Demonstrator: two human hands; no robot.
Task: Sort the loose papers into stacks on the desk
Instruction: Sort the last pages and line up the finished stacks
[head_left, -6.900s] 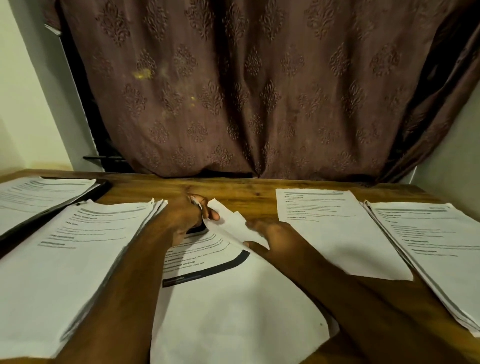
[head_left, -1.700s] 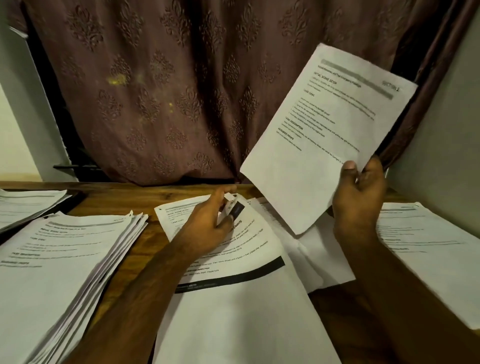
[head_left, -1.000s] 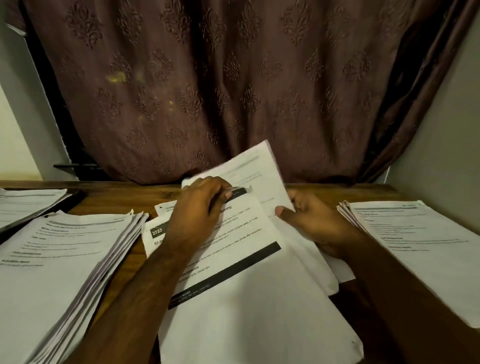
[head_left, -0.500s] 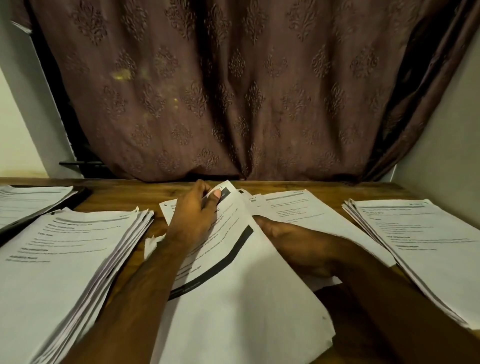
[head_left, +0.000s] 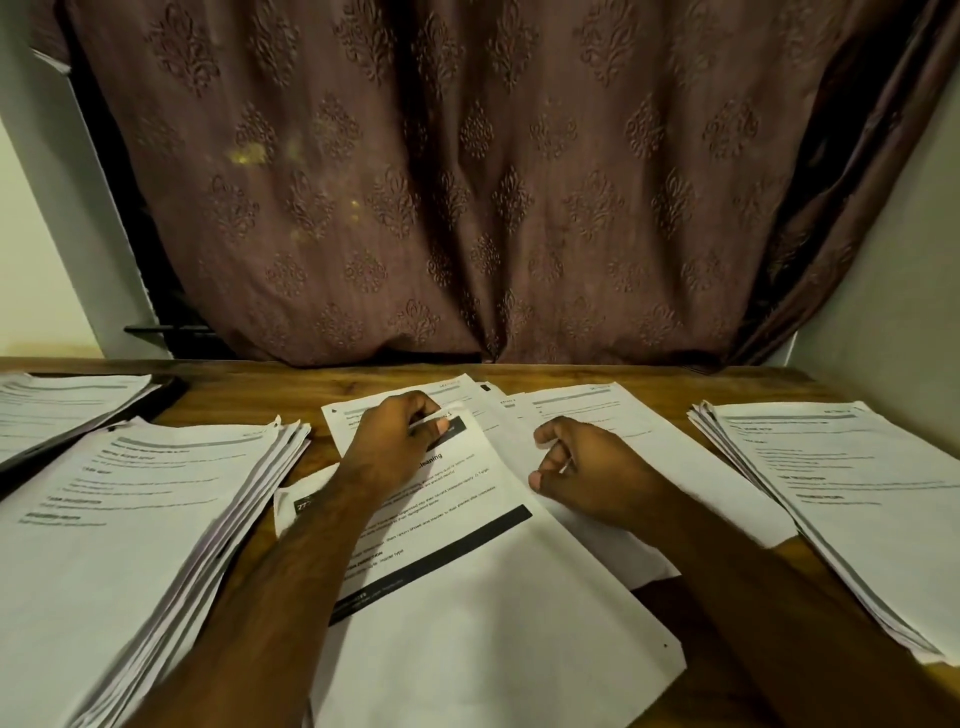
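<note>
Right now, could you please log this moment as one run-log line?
phase: sorting | left hand: pinching top edge of black-banded white sheet | right hand: curled, resting on plain white sheet | thick stacks of printed paper: left, right

Head camera, one wide-angle view, forward and down over the desk (head_left: 270, 387).

It looks from the person's head toward 12 o'clock, where the curtain (head_left: 467, 182) fills the upper half. It sits close: both forearms enter from 6 o'clock, paper stacks run off at 9 and 3 o'clock. No second view shares the scene.
</note>
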